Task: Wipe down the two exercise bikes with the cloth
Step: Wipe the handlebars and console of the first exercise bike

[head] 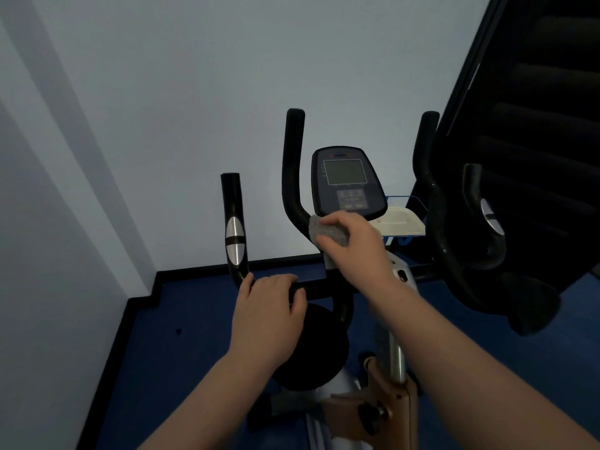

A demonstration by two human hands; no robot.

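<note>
An exercise bike stands right in front of me, its dark console (347,181) with a grey screen facing me. My right hand (354,245) grips a grey cloth (319,230) and holds it against the base of the black inner left handlebar (292,177), just below the console. My left hand (269,306) is curled around the horizontal black handlebar bar (319,285). The outer left grip (234,228) with its silver pulse sensor rises beside that hand. The right handlebars (431,203) reach up at the right.
A white wall fills the back and left, with a black skirting over blue floor (181,319). A white tray (401,222) on a blue frame sits behind the console. A dark slatted structure (535,125) looms at the right. The bike's silver post (396,358) and tan bracket lie below.
</note>
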